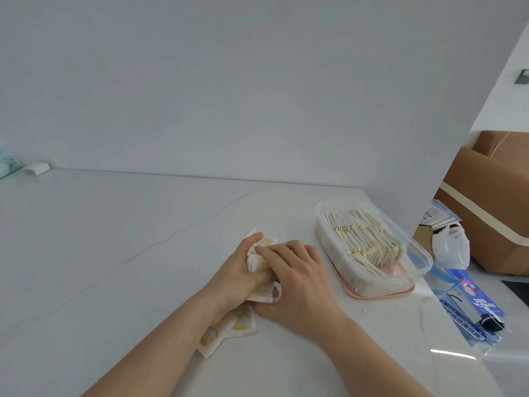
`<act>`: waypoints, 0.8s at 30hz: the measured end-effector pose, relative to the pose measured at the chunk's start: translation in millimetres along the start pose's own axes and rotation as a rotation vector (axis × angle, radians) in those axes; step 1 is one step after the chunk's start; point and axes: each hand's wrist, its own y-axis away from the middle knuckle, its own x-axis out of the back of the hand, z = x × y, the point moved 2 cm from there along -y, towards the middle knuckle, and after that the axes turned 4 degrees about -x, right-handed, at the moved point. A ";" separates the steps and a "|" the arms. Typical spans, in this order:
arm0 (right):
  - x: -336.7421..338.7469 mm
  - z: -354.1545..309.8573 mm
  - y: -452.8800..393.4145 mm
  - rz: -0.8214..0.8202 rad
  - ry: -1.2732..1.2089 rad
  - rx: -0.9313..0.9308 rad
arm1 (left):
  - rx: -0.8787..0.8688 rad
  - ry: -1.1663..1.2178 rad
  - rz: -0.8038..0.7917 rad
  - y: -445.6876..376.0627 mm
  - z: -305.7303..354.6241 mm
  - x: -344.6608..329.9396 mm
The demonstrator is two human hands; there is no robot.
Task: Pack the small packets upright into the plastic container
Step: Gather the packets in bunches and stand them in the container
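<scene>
White marble table (114, 253) stood against pale wall. Left hand (237, 270) and right hand (297, 279), fingers curled, gripped loose white-and-yellow paper packets (257, 263). Risk: bunch slipping, fanning; clear plastic container (420, 253) nearly full, row leaning.

The table (120, 253) is white with thin grey lines. On it lie loose small packets (226, 328) — white with yellow marks — and a clear plastic container (369, 250) on a pink lid. A blue wrapper (472, 308) lies at the right edge — a small white box (35, 168) sits far back left.
</scene>
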 end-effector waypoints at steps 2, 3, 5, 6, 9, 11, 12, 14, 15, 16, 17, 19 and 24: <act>0.4 0.8 -0.2 0.035 0.014 -0.002 | 0.028 0.055 -0.011 -0.2 -0.7 -0.7; 1.6 1.0 -0.8 0.067 0.004 -0.009 | 0.050 0.154 -0.037 -0.2 0.2 -0.8; 5.8 0.7 -2.1 0.126 -0.032 -0.030 | 0.065 0.370 -0.170 1.2 5.3 1.1; 7.1 0.5 -2.5 0.144 -0.046 -0.033 | 0.064 0.422 -0.256 1.8 7.1 3.5; 5.4 -2.2 -1.3 0.137 -0.074 -0.016 | 0.088 0.497 -0.406 4.0 5.8 6.0; 4.0 -2.9 -1.1 0.113 -0.090 -0.038 | 0.111 0.510 -0.360 2.2 4.8 4.9; 3.8 -3.3 -1.3 0.100 -0.112 -0.071 | 0.124 0.531 -0.300 1.0 4.5 5.9; 5.5 -4.1 -0.4 0.077 -0.177 -0.151 | 0.120 0.605 -0.130 -4.5 5.0 12.8; 5.9 -5.3 0.6 0.052 -0.207 -0.181 | 0.100 0.650 -0.024 -8.3 4.8 19.3; 5.3 -7.9 2.1 0.004 -0.210 -0.197 | 0.073 0.688 0.083 -11.8 4.3 27.2; 3.8 -12.0 3.8 -0.071 -0.175 -0.211 | 0.047 0.712 0.187 -14.7 3.6 35.1; -3.2 -23.5 9.7 -0.277 -0.076 -0.233 | 0.020 0.730 0.369 -19.7 -0.3 49.5; -9.1 -45.6 18.2 -0.482 -0.024 -0.225 | 0.003 0.650 0.570 -23.6 -11.3 64.7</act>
